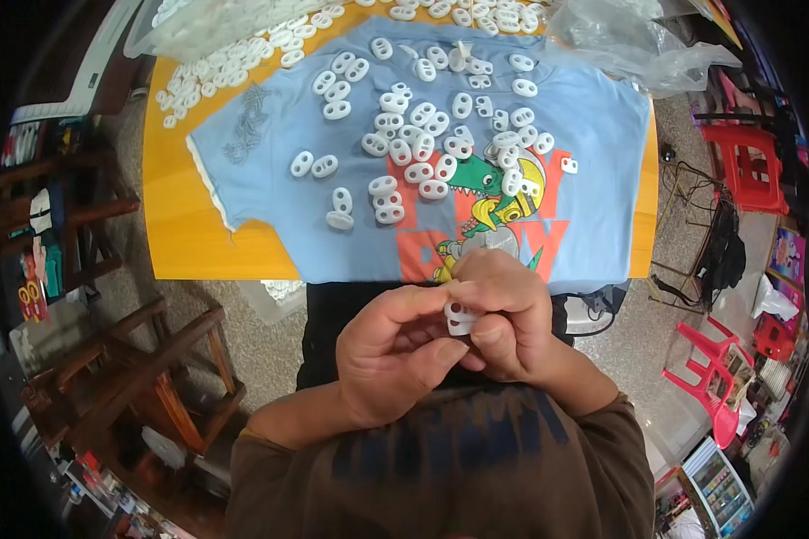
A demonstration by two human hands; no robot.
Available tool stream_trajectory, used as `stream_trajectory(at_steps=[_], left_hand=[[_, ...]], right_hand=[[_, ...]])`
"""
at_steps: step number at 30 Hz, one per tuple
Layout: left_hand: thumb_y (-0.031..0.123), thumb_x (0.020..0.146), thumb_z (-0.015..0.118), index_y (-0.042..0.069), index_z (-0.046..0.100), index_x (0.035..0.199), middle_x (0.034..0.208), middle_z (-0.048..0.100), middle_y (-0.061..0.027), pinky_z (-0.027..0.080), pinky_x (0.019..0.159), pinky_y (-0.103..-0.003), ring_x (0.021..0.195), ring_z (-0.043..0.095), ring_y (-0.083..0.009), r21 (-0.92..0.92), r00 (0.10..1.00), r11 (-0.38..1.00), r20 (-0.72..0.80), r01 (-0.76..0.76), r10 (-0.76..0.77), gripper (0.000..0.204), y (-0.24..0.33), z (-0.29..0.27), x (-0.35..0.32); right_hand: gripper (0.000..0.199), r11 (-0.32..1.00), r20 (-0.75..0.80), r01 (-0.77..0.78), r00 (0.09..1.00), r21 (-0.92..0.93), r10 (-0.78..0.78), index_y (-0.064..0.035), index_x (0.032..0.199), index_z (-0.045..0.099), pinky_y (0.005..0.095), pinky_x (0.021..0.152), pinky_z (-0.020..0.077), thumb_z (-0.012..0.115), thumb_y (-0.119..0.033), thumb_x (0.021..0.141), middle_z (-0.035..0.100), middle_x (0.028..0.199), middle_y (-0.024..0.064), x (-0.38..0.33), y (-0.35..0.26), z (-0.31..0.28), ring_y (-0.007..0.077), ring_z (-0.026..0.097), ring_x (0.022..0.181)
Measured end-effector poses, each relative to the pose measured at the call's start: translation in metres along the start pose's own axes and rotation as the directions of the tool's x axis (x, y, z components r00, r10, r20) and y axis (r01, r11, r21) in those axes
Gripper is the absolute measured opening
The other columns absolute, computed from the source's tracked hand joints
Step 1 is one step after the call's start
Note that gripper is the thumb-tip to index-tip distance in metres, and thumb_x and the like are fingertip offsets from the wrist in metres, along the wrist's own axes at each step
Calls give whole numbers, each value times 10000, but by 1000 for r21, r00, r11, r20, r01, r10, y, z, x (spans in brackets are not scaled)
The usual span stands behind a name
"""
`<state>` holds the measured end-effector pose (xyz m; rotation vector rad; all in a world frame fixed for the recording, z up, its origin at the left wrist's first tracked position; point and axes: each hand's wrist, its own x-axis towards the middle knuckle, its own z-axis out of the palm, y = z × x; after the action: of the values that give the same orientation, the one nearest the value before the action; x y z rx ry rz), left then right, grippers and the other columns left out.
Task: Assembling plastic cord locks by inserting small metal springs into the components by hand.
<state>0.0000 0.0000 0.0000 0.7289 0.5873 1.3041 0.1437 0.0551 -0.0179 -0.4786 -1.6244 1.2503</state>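
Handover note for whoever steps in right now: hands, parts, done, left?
Left hand and right hand meet in front of the chest, both pinching one small white plastic two-hole cord stopper between the fingertips.
Parts: many more loose white stoppers lie spread over the light blue printed T-shirt on the orange table. A further batch sits at the table's far left, by a clear plastic bag at far right.
Done: cannot tell which pieces are finished.
Left: the piece in hand; likely the spread on the shirt.
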Motion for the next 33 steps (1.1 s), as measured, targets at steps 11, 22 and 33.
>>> stream_trajectory(at_steps=[11, 22, 33], left_hand=[[30, 804, 620, -37, 469, 1102, 943, 547, -116, 477, 690, -267, 797, 572, -152, 438, 993, 891, 50, -120, 110, 340, 6, 3, 5], [4, 792, 624, -37, 499, 1067, 882, 571, -116, 471, 605, -240, 694, 576, -134, 409, 986, 897, 40, -166, 164, 304, 3, 4, 3], [18, 803, 617, -27, 515, 1042, 852, 589, -104, 472, 597, -238, 686, 581, -120, 548, 972, 807, 48, -219, 231, 264, 2, 2, 6]], right_hand=[[245, 999, -1, 38, 999, 20, -38, 3, 1071, 462, 357, 612, 397, 482, -160, 889, 490, 844, 105, -2, -7, -1, 245, 490, 660], [245, 997, -27, 81, 996, 11, -81, 12, 1071, 452, 356, 559, 386, 454, -160, 896, 514, 805, 123, 0, -10, 3, 235, 474, 610], [217, 1000, -39, 18, 999, -14, -18, 1, 1068, 437, 349, 540, 383, 451, -129, 895, 547, 846, 143, -2, -6, 6, 216, 467, 597]])
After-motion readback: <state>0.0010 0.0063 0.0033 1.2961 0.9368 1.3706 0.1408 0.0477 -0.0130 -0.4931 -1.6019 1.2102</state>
